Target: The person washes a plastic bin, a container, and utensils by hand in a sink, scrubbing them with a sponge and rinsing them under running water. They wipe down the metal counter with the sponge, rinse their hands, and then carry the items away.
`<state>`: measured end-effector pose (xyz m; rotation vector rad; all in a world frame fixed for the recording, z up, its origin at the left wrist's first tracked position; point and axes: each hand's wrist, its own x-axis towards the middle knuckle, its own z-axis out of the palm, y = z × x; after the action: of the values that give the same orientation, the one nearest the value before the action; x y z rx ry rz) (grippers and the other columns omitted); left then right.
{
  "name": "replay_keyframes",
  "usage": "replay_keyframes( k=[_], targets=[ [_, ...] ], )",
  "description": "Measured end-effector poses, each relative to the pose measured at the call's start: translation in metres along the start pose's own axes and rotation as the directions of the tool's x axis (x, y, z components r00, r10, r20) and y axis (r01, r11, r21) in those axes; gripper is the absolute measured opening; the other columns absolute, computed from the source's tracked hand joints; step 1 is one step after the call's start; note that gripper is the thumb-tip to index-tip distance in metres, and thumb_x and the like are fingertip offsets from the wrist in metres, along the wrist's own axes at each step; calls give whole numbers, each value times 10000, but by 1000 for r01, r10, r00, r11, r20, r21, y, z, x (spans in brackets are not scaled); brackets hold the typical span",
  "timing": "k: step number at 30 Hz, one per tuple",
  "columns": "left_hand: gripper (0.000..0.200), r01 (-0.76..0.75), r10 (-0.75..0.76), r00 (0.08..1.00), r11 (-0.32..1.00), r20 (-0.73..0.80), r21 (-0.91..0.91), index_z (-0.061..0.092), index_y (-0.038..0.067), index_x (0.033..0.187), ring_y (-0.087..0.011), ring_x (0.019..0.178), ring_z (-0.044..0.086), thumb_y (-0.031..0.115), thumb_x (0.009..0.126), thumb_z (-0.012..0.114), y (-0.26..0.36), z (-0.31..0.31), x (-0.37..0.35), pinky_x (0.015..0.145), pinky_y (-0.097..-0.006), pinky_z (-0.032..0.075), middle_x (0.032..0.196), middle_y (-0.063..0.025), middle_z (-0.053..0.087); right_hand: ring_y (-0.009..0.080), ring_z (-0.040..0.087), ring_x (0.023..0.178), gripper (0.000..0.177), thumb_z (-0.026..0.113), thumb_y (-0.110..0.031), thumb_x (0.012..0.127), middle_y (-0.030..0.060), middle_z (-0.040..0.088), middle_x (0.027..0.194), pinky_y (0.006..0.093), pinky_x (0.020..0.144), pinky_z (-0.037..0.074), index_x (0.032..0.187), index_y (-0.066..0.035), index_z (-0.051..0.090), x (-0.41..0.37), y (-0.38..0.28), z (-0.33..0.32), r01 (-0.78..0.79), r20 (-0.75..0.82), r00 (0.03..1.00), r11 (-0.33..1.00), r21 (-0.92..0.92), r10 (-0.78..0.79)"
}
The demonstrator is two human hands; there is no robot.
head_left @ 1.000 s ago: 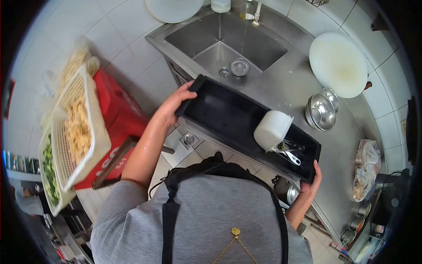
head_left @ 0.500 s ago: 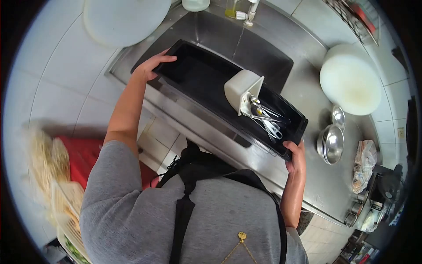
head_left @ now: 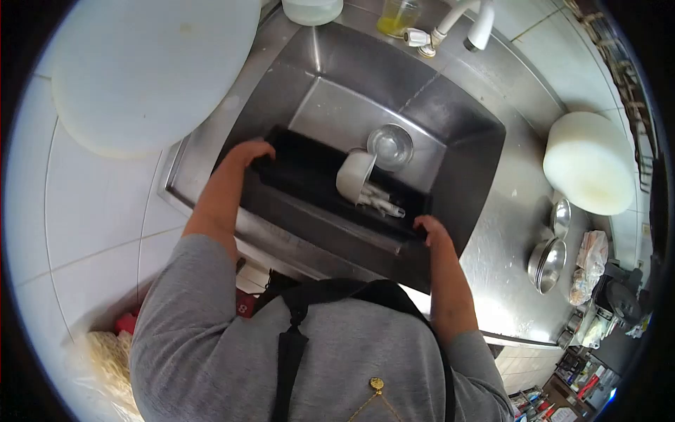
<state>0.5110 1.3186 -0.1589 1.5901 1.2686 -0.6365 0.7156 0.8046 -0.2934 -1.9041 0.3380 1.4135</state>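
A long black tray (head_left: 309,165) is down inside the steel sink (head_left: 337,98), slightly blurred by motion. My left hand (head_left: 254,152) grips its far-left end, fingers over the rim. At the opposite end, my right hand (head_left: 432,229) is closed on the tray's right corner. Inside the tray a white plastic cup-like container (head_left: 355,176) lies on its side. Utensils (head_left: 383,202) with pale handles spill from its mouth; their exact kinds are blurred. Just behind the tray, a clear round bowl (head_left: 391,146) sits on the sink floor.
A white faucet (head_left: 443,32) rises behind the sink, beside a glass with yellow liquid (head_left: 398,17). Large white round boards stand at left (head_left: 155,70) and right (head_left: 589,163). Stacked metal bowls (head_left: 547,264) and a plastic bag (head_left: 589,267) occupy the right counter.
Both hands have lowered the black tray from above the sink's front edge into the basin. The view has shifted, exposing the clear bowl and more of the faucet.
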Motion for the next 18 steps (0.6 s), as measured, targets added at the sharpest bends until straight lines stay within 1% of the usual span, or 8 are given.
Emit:
replay_keyframes(
  k=[2, 4, 5, 8, 9, 13, 16, 18],
  targets=[
    [560, 26, -36, 996, 992, 80, 127, 588, 67, 1148, -302, 1103, 521, 184, 614, 711, -14, 9, 36, 875, -433, 441, 1212, -171, 544, 249, 556, 878, 179, 626, -114, 619, 56, 584, 907, 449, 719, 466, 798, -109, 637, -4, 4, 24, -232, -97, 963, 959, 164, 250],
    [541, 40, -75, 990, 958, 116, 286, 617, 65, 1125, -315, 1092, 536, 192, 610, 722, -37, 25, 88, 864, -451, 452, 1251, -160, 533, 215, 552, 892, 229, 647, -154, 628, 44, 582, 959, 393, 753, 474, 856, -130, 639, -3, -2, 32, -378, -148, 920, 921, -90, 363],
    [530, 43, -97, 986, 936, 138, 349, 631, 57, 1108, -322, 1088, 543, 195, 605, 729, -45, 30, 109, 863, -462, 455, 1268, -155, 527, 207, 553, 907, 263, 650, -115, 623, 41, 582, 979, 375, 753, 474, 885, -133, 640, -12, 1, 30, -205, -66, 978, 955, -215, 195],
    [622, -17, -3, 997, 969, 83, 247, 593, 33, 1165, -298, 1066, 551, 191, 587, 757, -60, 54, 155, 915, -397, 428, 1143, -167, 591, 217, 549, 987, 385, 619, 69, 582, 58, 559, 1092, 345, 834, 454, 918, -118, 631, 1, 17, 34, -183, -68, 980, 981, 68, 187],
    [615, -82, 76, 996, 981, 40, 178, 588, 26, 1166, -297, 1042, 565, 165, 592, 758, -77, 64, 190, 902, -390, 432, 1108, -165, 606, 226, 541, 1017, 408, 606, 98, 569, 69, 550, 1112, 340, 866, 440, 917, -113, 626, 32, 24, 33, -364, -45, 915, 868, 338, 401],
    [536, -254, 255, 967, 966, 5, -39, 580, 22, 1153, -269, 1011, 588, 96, 642, 726, -28, 81, 191, 897, -355, 432, 1053, -140, 635, 259, 534, 1008, 391, 614, 30, 605, 83, 548, 1087, 365, 838, 451, 979, -80, 590, 61, 51, 17, 134, -329, 940, 983, 128, -85],
    [498, -378, 370, 925, 920, -88, -108, 575, 19, 1149, -292, 1030, 589, 78, 673, 706, 13, 90, 194, 920, -360, 419, 1052, -157, 634, 277, 526, 1018, 448, 605, 1, 638, 100, 542, 1089, 386, 848, 446, 1076, -65, 537, 87, 33, 12, 185, -371, 927, 928, 323, -56],
    [421, -632, 648, 710, 759, -275, 156, 577, 22, 1146, -342, 1039, 579, 67, 734, 652, 57, 88, 175, 923, -381, 419, 1079, -189, 617, 280, 520, 1030, 538, 596, -14, 654, 115, 537, 1105, 397, 872, 434, 1177, -63, 480, 107, 17, 7, 152, -364, 931, 877, 456, 28]
  ],
)
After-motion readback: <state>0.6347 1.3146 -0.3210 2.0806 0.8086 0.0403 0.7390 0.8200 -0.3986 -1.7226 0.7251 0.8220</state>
